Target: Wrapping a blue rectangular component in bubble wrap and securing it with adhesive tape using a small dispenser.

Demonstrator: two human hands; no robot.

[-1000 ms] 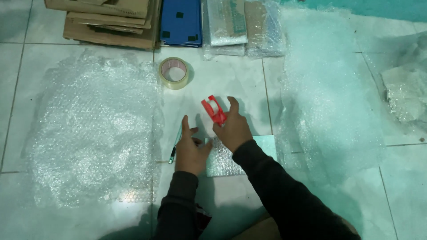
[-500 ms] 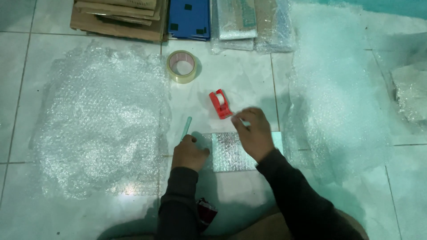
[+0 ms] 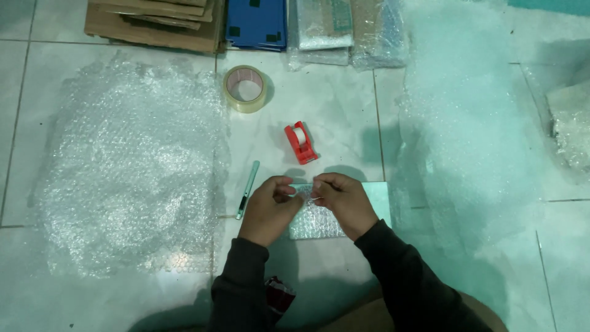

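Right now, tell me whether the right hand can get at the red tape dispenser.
Probably yes. The red tape dispenser lies on bare floor just beyond the right hand, with nothing between them. But both hands are busy at the bubble-wrapped packet, so it must let go first.

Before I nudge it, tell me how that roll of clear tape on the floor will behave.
The tape roll lies flat on its side, so it would probably slide on the smooth tile, not roll. Stood on edge, it likely rolls. It looks stiff and fairly light.
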